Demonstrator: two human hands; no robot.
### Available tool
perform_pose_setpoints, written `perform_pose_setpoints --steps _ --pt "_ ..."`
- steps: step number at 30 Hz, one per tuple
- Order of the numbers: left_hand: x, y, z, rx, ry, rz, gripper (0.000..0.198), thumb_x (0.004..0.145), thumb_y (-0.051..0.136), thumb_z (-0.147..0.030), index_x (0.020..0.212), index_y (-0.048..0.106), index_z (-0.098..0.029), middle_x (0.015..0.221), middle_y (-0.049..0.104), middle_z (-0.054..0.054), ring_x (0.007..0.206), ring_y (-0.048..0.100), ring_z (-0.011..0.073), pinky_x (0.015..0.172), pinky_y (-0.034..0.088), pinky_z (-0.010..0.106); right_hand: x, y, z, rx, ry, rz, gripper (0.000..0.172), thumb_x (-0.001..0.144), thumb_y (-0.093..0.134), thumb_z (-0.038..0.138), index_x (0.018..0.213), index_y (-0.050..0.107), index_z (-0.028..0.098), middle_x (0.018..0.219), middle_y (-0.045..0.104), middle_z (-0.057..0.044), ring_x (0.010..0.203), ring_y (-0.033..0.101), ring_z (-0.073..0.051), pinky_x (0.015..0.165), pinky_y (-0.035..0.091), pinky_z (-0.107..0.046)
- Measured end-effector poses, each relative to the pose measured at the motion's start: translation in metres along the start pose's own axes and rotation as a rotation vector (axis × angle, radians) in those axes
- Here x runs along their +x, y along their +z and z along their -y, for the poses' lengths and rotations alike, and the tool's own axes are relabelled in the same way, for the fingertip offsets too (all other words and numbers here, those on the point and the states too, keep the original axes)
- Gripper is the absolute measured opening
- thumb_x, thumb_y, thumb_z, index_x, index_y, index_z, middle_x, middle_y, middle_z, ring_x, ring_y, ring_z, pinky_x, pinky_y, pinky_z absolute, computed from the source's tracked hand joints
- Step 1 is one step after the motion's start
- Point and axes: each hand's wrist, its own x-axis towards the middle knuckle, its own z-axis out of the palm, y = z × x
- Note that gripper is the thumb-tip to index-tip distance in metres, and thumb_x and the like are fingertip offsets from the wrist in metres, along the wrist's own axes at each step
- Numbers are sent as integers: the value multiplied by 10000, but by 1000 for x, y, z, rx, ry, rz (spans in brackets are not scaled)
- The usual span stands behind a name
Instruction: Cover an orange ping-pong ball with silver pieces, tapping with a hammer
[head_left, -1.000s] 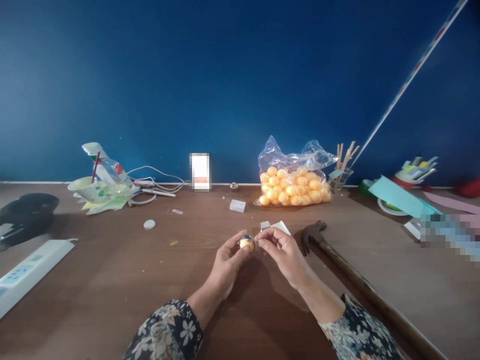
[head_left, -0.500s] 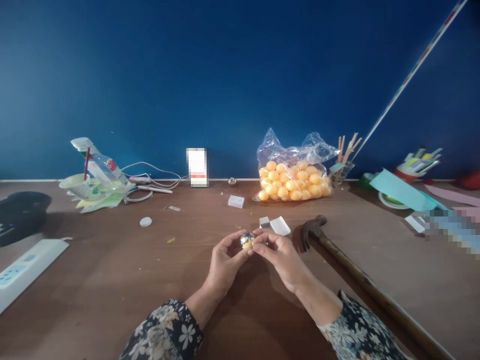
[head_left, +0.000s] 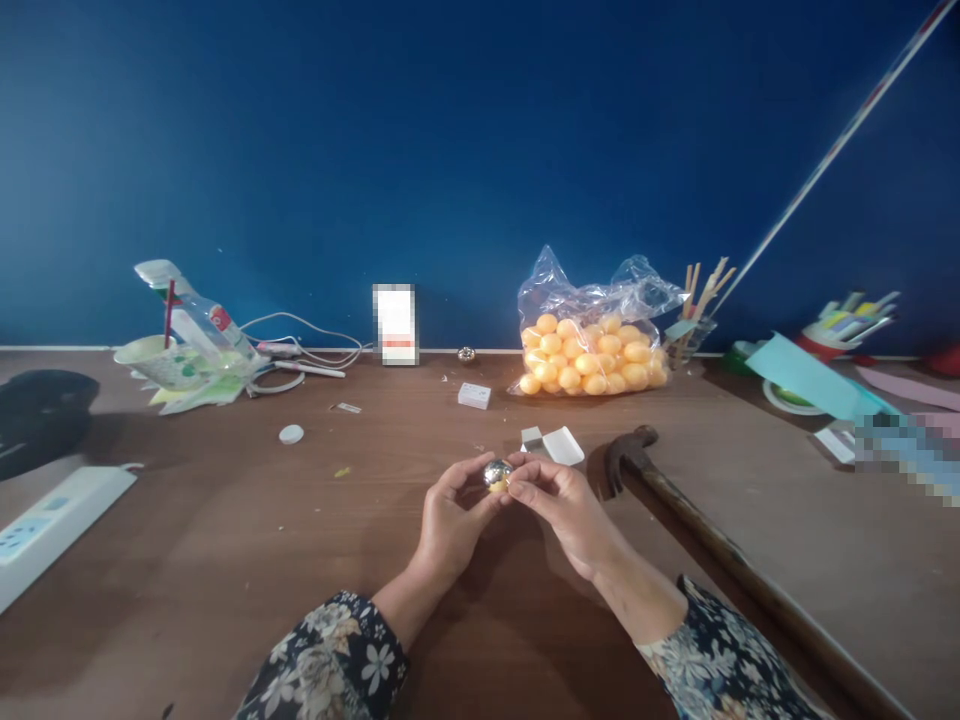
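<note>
Between both hands is a small ball [head_left: 497, 474], mirror-silver on top with a yellow patch at its lower side. The thumb and fingers of my left hand [head_left: 451, 510] close on its left side. From the right, my right hand [head_left: 566, 508] pinches it with thumb and fingertips; its other fingers are bent. Whether the yellow is part of the ball or a reflection, I cannot tell. Just beyond my right hand lies an opened small white box [head_left: 562, 446], with a grey piece [head_left: 531, 438] beside it. A claw hammer [head_left: 697, 520] rests to the right.
At the back stand a clear bag of yellow balls [head_left: 592, 355], a pixelated upright panel [head_left: 397, 325], a small shiny ring-like object [head_left: 466, 354] and a small white box [head_left: 475, 396]. Left are a bottle [head_left: 206, 320], a white cap [head_left: 291, 434] and a power strip [head_left: 64, 530].
The ball has turned slightly, with more silver and less yellow showing. Both hands keep their hold with small finger shifts. The view has tilted slightly down.
</note>
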Motion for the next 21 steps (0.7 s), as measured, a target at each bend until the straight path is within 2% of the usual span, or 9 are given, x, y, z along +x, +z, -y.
perform_pose_setpoints --steps 8,21 --pt "1 -3 5 75 58 1 431 560 827 -188 973 701 -182 958 728 74 894 687 228 818 552 326 0 0 -2 -14 -12 21 217 653 782 390 649 702 189 1044 591 -47 966 582 -196 905 445 -339" --pt "1 -3 6 98 53 -1 441 578 821 -205 995 679 -171 985 732 86 911 693 233 833 557 332 0 0 -1 -8 -11 26 232 662 772 401 661 690 184 1070 579 -57 980 568 -198 903 442 -333"
